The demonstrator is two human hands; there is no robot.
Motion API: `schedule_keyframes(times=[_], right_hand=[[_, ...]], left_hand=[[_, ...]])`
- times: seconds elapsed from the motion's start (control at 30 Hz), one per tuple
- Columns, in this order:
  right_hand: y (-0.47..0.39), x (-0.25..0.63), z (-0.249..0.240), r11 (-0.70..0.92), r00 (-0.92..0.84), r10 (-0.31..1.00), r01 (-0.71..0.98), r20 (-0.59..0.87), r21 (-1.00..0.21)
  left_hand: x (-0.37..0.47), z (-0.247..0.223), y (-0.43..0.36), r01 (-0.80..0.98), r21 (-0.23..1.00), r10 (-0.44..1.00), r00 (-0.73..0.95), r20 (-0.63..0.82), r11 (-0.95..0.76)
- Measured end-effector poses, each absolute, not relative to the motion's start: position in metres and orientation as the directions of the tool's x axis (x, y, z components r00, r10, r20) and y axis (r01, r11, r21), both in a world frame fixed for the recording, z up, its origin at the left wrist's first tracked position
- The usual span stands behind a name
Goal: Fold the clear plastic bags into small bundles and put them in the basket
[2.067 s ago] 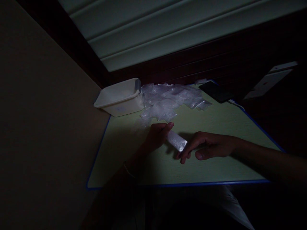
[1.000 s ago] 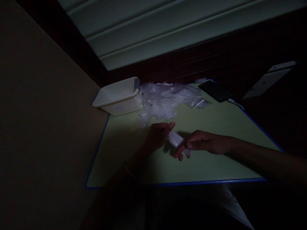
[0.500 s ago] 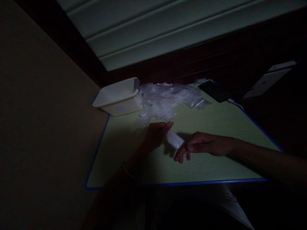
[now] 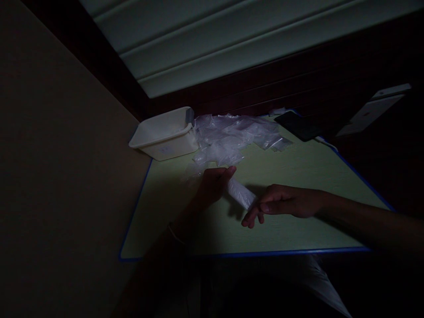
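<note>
A whitish, flat plastic packet (image 4: 241, 194) is stretched at a slant between my two hands, above the table (image 4: 298, 234). My left hand (image 4: 214, 185) is closed on its upper left end, thumb on top. My right hand (image 4: 278, 201) is at the lower right end, with the fingers bent around that edge and partly hiding it. What is inside the packet is too dim to make out. Just beyond my left hand lies a pile of clear plastic bags (image 4: 232, 134), spread over the back of the table.
At the back left stands a white plastic bin (image 4: 172, 148) against the wall. A dark flat device (image 4: 296, 125), like a tablet or phone, lies at the back right with a white cable (image 4: 326, 142). A pale box (image 4: 374, 110) is beyond the table's right side. Blue edging rims the table.
Both hands keep their hold on the packet, almost in place. The right fingers have shifted very slightly at its lower end.
</note>
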State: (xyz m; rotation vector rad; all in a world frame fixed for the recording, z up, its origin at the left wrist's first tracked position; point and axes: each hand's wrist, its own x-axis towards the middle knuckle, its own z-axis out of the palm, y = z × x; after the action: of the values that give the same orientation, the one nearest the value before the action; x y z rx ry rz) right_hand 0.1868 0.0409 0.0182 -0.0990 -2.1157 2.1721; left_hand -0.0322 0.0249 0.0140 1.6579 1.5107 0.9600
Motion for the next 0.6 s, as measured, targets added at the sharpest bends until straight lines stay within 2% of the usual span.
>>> schedule_keyframes(times=[0.17, 0.27, 0.37, 0.43, 0.53, 0.6], right_hand=[[0.044, 0.191, 0.018, -0.027, -0.994, 0.103, 0.031, -0.034, -0.999], [0.048, 0.195, 0.021, -0.023, -0.997, 0.033, 0.072, -0.073, -0.997], [0.053, 0.198, 0.022, -0.084, -0.997, 0.018, 0.072, -0.074, -0.994], [0.056, 0.197, 0.021, -0.130, -0.993, 0.102, 0.048, -0.061, -0.990], [0.058, 0.191, 0.017, -0.150, -0.940, 0.339, -0.008, -0.044, -0.989], [0.056, 0.185, 0.015, -0.177, -0.906, 0.419, -0.022, -0.055, -0.984]], left_hand=[[-0.032, 0.015, 0.025, 0.483, 0.874, 0.999, 0.042, 0.034, -0.050], [-0.030, 0.016, 0.023, 0.463, 0.886, 0.999, 0.049, 0.015, -0.036], [-0.029, 0.016, 0.021, 0.429, 0.903, 0.999, 0.054, -0.002, -0.022], [-0.028, 0.016, 0.020, 0.406, 0.913, 0.997, 0.073, -0.008, -0.022], [-0.023, 0.016, 0.016, 0.402, 0.914, 0.995, 0.102, 0.012, -0.052], [-0.018, 0.017, 0.014, 0.424, 0.902, 0.992, 0.120, 0.031, -0.079]])
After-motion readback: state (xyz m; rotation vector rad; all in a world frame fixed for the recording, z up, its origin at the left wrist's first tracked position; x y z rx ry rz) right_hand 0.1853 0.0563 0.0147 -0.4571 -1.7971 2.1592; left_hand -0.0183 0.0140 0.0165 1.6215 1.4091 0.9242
